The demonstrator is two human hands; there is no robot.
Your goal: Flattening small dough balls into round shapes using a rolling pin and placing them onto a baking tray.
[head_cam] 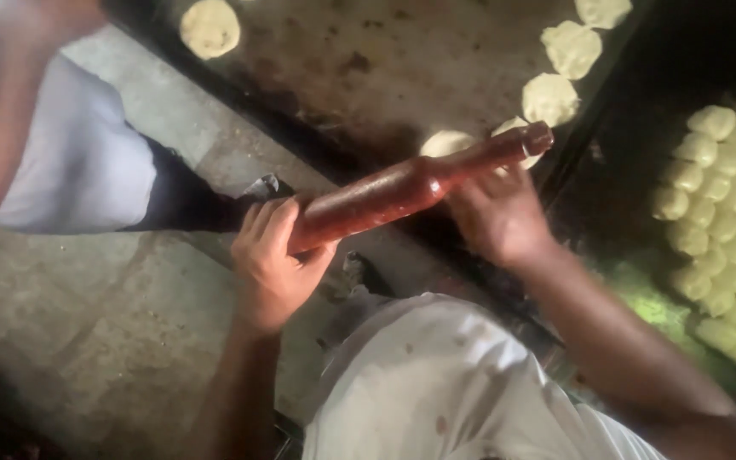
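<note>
Above the stone floor, beside a dark greasy griddle, both hands hold a reddish-brown wooden rolling pin slanting up to the right. Left hand has its fingers clamped over the pin's lower end; right hand cups the pin's upper handle from beneath, its fingers curled around it. Flattened dough discs lie along the griddle's right edge, one more at its top left. Rows of dough balls sit at far right. Another person's arm shows at upper left.
</note>
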